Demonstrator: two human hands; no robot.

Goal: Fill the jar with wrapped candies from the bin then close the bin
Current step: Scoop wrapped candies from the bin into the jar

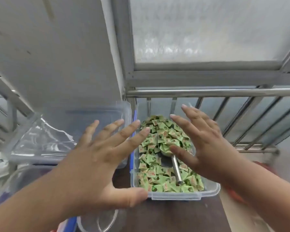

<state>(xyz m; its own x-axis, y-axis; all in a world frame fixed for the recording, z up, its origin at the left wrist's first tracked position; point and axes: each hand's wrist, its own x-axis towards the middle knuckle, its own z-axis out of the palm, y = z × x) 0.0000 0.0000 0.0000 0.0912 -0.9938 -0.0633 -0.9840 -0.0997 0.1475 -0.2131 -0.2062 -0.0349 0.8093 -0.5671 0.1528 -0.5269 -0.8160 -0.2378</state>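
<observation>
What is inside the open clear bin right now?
The bin holds a heap of green wrapped candies with a metal scoop lying in them. The right hand covers the scoop's bowl and some candies; the bin's bottom is hidden.

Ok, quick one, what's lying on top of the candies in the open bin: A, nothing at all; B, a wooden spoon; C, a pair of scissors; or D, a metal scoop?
D: a metal scoop lies among the green wrapped candies in the clear bin, its shiny handle pointing toward the near edge, with both open hands hovering above.
</observation>
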